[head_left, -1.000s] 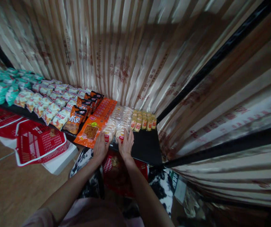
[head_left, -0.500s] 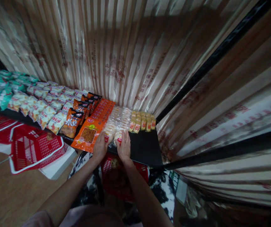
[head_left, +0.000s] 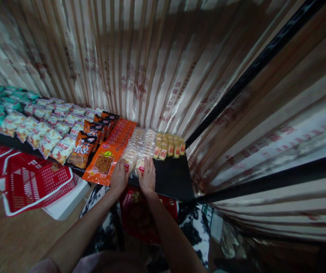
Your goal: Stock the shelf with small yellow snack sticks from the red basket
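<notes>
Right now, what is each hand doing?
Left hand: open, flat on the front clear-wrapped pastry packs.
Right hand: open, fingers resting on the same packs.

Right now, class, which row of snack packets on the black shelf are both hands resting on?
The clear-wrapped pale packets, between the orange packs and small yellow packets; left hand and right hand touch its front end.

Legible print is scarce. Dark orange snack bag (head_left: 81,150) at the shelf front: large white Chinese characters, the first resembling 小; the rest unreadable. Flat orange packet (head_left: 102,164): small red oval logo near its top edge, lettering too small to read. Striped curtain (head_left: 140,76): faint reddish vertical Chinese characters and seal-like marks, illegible. No numbers or prices readable.
</notes>
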Available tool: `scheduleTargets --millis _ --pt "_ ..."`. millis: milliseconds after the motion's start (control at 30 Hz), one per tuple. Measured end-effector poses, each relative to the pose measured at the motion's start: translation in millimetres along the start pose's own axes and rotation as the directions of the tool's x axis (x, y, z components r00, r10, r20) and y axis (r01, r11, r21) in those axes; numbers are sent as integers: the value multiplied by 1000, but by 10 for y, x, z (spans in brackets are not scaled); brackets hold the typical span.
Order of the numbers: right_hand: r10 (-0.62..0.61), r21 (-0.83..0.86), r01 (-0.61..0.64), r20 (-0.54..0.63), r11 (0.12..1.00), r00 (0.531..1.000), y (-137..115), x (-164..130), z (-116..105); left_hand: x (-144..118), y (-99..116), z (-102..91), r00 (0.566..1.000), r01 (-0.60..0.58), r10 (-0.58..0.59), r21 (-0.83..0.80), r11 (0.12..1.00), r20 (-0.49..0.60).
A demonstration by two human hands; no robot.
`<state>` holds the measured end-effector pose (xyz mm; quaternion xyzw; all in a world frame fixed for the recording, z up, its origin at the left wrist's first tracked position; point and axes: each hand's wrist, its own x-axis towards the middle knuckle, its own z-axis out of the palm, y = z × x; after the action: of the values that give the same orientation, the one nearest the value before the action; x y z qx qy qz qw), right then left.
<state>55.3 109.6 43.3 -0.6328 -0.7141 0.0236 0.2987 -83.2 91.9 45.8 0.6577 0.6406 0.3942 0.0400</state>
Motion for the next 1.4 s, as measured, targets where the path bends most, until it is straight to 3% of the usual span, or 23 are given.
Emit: scheduleTargets --millis 633,1033,1400 --pt "34 -67 -34 -7 997 999 -55 32 -4 36 4 24 1000 9 -11 41 999 29" --pt "30 -59 -34 -73 998 997 -15 7 27 -18 100 6 995 -11 24 126 992 -101" --pt "21 -21 -24 -110 999 994 15 -114 -18 -123 59 -13 992 -83 93 104 991 -89"
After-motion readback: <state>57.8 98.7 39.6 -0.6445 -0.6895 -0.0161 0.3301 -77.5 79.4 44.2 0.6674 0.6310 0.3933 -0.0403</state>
